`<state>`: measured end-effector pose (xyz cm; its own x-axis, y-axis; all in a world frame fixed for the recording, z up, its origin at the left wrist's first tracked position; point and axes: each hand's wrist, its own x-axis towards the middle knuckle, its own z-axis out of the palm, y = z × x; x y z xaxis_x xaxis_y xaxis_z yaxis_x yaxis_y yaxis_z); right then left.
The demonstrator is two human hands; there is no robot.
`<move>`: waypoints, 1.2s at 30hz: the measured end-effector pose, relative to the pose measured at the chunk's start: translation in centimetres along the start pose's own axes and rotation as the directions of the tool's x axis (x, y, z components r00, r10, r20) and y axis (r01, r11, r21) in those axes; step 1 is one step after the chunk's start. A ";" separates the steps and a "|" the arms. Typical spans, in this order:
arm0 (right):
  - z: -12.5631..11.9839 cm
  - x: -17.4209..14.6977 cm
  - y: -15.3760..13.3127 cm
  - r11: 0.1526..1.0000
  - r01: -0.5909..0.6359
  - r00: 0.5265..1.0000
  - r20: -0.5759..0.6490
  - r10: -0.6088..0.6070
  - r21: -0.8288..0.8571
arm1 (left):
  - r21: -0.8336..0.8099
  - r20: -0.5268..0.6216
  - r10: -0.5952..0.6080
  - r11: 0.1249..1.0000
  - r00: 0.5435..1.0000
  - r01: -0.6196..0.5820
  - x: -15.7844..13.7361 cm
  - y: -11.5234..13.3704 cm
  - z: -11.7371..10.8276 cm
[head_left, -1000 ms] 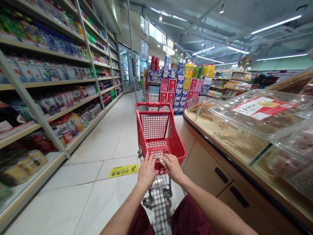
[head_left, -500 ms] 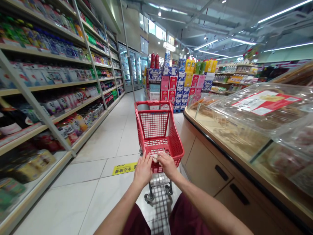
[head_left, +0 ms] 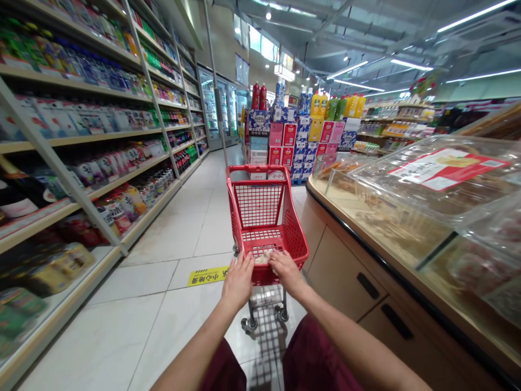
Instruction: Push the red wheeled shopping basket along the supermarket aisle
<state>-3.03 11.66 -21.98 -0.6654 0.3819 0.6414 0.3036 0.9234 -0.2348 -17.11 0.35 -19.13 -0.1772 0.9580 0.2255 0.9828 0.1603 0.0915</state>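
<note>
The red shopping cart (head_left: 260, 198) stands upright in front of me, its basket holding no goods. A crumpled whitish cloth (head_left: 261, 260), perhaps a tissue, lies along the near rim between my hands. My left hand (head_left: 238, 279) rests on the rim's left part with its fingers stretched forward, beside the cloth's left end. On the other side, my right hand (head_left: 287, 273) has its fingers bent over the rim and pressed on the cloth's right end. Its fingertips are partly hidden.
Drink shelves (head_left: 122, 136) line the left side. A wooden counter (head_left: 345, 255) with packed food in clear boxes (head_left: 448, 174) borders the cart's right. Stacked cartons (head_left: 288, 141) topped with bottles stand ahead. A yellow floor sign (head_left: 208, 276) is stuck to the tiles.
My right hand has shifted slightly right along the rim, and its fingers are straighter. More of the cloth shows between my hands. My left hand has barely moved.
</note>
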 end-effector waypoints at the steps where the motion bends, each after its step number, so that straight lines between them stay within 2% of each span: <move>1: -1.1 -0.7 1.4 0.998 -0.056 0.998 -0.024 0.055 -0.034 | 0.004 -0.002 0.008 1.000 1.000 -0.008 0.0 0.0 0.0; 4: -3.6 -2.2 3.8 0.970 -0.242 0.964 -0.116 0.239 -0.010 | -0.003 -0.002 -0.019 1.000 1.000 0.019 0.2 0.3 0.3; 6: -4.0 -2.0 2.8 0.957 -0.257 0.958 -0.096 0.271 0.135 | -0.015 0.001 -0.040 0.999 0.999 0.040 0.3 0.7 0.4; 8: -4.2 -0.8 0.4 0.918 -0.232 0.966 -0.036 0.257 0.323 | -0.038 0.006 -0.030 0.999 1.000 0.030 0.4 1.0 0.3; 10: -4.9 0.9 -1.6 0.831 -0.281 0.951 0.025 0.307 0.479 | -0.096 0.014 -0.029 0.995 0.999 0.030 0.5 1.3 -0.1; 12: -6.3 2.4 -2.3 0.705 -0.399 0.893 0.071 0.445 0.586 | -0.231 -0.001 -0.081 0.970 0.997 0.079 0.7 1.6 -0.8; 13: -7.2 2.9 -2.2 0.635 -0.448 0.860 0.107 0.500 0.629 | -0.343 -0.014 -0.113 0.934 0.994 0.101 1.0 1.9 -1.2; 14: -8.0 3.4 -1.9 0.573 -0.479 0.839 0.153 0.523 0.665 | -0.493 -0.008 -0.144 0.862 0.989 0.122 1.3 2.1 -1.6; 16: -9.2 4.0 -1.0 0.513 -0.493 0.833 0.212 0.510 0.703 | -0.769 0.061 -0.185 0.618 0.981 0.164 2.3 2.8 -2.2; 17: -9.4 4.2 -0.7 0.527 -0.480 0.839 0.190 0.511 0.702 | -0.854 0.112 -0.197 0.482 0.974 0.196 2.9 3.1 -2.4; 19: -9.0 4.5 -0.6 0.638 -0.415 0.841 0.005 0.541 0.648 | -0.923 0.208 -0.221 0.278 0.953 0.266 4.2 4.0 -2.4; 21: -7.7 4.4 -1.2 0.776 -0.336 0.853 -0.178 0.491 0.533 | -0.936 0.255 -0.225 0.188 0.940 0.299 5.2 4.9 -2.4; 22: -6.8 4.1 -1.6 0.822 -0.304 0.874 -0.202 0.442 0.483 | -0.939 0.279 -0.203 0.148 0.938 0.311 5.6 5.3 -2.4; 24: -5.2 3.4 -2.1 0.861 -0.263 0.924 -0.141 0.354 0.436 | -0.935 0.332 -0.108 0.093 0.937 0.342 5.8 5.8 -2.5; 26: -4.6 2.5 -1.6 0.869 -0.232 0.960 -0.042 0.277 0.438 | -0.922 0.349 -0.029 0.169 0.937 0.349 5.6 5.4 -2.9; 28: -4.9 1.6 0.2 0.890 -0.194 0.977 -0.005 0.215 0.413 | -0.891 0.326 -0.027 0.326 0.945 0.316 5.0 4.2 -3.2; 30: -5.5 1.0 2.3 0.923 -0.221 0.963 -0.082 0.258 0.316 | -0.787 0.206 -0.082 0.578 0.975 0.215 4.4 2.6 -3.0; 31: -5.4 0.8 3.1 0.932 -0.262 0.940 -0.151 0.305 0.250 | -0.690 0.129 -0.085 0.707 0.988 0.151 4.1 1.8 -2.6; 33: -4.1 0.6 3.4 0.929 -0.340 0.895 -0.254 0.367 0.145 | -0.412 0.011 -0.012 0.911 1.000 0.015 3.6 0.4 -1.7; 34: -2.9 0.6 2.9 0.932 -0.343 0.896 -0.258 0.361 0.115 | -0.274 -0.013 0.040 0.961 0.999 -0.042 3.5 0.0 -1.2; 36: 0.0 0.6 1.0 0.962 -0.260 0.939 -0.207 0.273 0.085 | -0.125 -0.013 0.102 0.987 0.995 -0.103 3.3 -0.6 -0.5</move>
<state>-3.11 12.86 -21.77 -0.4009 0.6025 0.6902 0.4075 0.7920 -0.4547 -18.26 3.29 -17.96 -0.0769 0.9663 0.2458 0.9816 0.0301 0.1887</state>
